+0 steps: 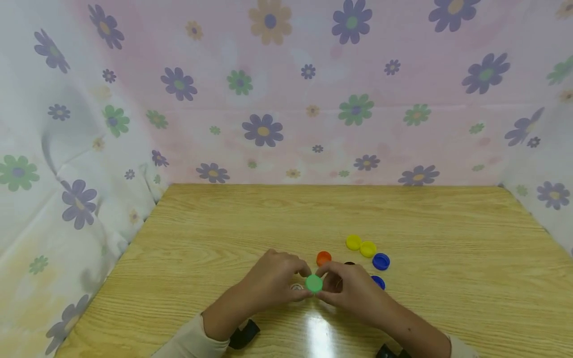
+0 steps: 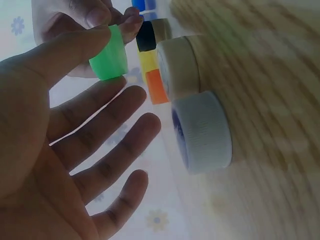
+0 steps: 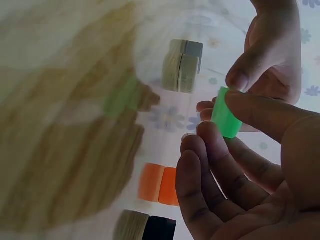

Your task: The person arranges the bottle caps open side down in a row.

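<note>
A green bottle cap [image 1: 314,283] is held above the table between both hands. My left hand [image 1: 274,278] pinches its left side with thumb and index finger, the other fingers spread loose in the left wrist view. From the right, my right hand [image 1: 353,288] pinches the same cap [image 3: 227,114] between thumb and fingers. Two pale caps, a cream one [image 2: 180,67] and a greyish-white ridged one [image 2: 205,132], stand on the table below the left fingers. An orange cap [image 1: 324,258] lies just beyond the hands. The right hand partly hides a black cap [image 1: 349,263].
Two yellow caps [image 1: 353,242] lie side by side past the right hand. Two blue caps, one hollow side up [image 1: 381,261] and one partly covered [image 1: 378,282], sit to its right. Flowered cloth [image 1: 313,99] walls in the wooden table [image 1: 215,223] at the back and sides.
</note>
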`<state>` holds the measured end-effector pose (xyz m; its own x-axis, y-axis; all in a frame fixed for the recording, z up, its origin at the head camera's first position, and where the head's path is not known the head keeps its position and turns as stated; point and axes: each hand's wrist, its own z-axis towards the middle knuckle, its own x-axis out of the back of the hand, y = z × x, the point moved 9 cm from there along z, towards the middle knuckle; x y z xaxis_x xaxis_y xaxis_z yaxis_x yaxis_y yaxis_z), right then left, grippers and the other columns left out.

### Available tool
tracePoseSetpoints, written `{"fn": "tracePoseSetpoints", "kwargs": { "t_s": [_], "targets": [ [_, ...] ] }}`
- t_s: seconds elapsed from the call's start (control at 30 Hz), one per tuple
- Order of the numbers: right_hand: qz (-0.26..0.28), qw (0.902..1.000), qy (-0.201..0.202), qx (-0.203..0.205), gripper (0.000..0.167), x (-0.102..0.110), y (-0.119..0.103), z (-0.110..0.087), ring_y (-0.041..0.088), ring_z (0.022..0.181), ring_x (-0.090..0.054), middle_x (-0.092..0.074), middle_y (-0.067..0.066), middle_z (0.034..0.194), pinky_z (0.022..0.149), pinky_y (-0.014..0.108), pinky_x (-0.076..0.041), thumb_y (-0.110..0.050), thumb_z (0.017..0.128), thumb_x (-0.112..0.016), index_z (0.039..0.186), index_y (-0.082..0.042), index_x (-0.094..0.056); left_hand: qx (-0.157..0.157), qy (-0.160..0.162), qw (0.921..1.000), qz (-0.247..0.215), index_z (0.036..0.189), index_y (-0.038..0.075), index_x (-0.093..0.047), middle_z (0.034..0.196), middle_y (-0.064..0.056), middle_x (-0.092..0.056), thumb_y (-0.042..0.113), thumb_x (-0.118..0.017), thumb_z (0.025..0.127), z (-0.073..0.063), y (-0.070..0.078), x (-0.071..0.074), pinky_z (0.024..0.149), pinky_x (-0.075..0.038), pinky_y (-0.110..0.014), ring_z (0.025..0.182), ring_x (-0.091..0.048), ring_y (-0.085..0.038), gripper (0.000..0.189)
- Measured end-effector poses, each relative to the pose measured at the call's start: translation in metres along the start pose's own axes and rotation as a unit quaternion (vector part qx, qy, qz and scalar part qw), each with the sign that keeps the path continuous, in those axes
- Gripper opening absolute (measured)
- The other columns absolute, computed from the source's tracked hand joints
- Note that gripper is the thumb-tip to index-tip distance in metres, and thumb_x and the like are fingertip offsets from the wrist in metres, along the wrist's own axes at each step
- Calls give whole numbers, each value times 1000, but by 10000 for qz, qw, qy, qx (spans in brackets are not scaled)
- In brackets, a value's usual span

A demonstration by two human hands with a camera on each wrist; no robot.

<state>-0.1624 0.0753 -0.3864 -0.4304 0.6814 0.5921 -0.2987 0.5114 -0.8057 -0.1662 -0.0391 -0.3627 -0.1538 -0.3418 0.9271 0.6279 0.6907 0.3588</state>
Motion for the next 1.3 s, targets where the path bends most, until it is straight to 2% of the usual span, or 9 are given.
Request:
{"fn": "tracePoseSetpoints", "kwargs": {
  "t_s": [0.23,0.4,0.7,1.3],
  "targets": [
    [-31,9996,-169,233,26,-4,-1,1,-2,72,-60,-68,-9,81,64,20,-53,-18,86,-79,108,-8,-69,124,-225,9995,169,98,24,-78,96,17,-74,41,-81,84,0,-1,-7,87,-51,-35,91,-67,0,23],
    [-12,9994,-268,239,25,-7,1,1,-1,72,-59,-68,-8,82,64,20,-53,-17,88,-78,109,-6,-69,253,-378,9988,171,97,23,-77,96,16,-74,40,-81,83,-1,-3,-10,87,-50,-35,91,-66,0,22],
    [-85,9995,-298,104,23,-10,6,1,-1,72,-60,-68,-8,82,64,20,-52,-15,87,-78,108,-7,-70,256,-404,9985,261,92,24,-76,89,17,-70,37,-83,81,-2,-1,-13,74,-40,-24,80,-57,3,19],
    [-212,9991,-368,-36,24,-16,8,1,1,66,-56,-63,-9,77,59,22,-50,-11,88,-74,111,-3,-69,309,-565,9958,649,95,25,-76,93,15,-67,40,-82,81,-2,-3,-21,72,-39,-21,87,-57,-3,21]
  ]
}}
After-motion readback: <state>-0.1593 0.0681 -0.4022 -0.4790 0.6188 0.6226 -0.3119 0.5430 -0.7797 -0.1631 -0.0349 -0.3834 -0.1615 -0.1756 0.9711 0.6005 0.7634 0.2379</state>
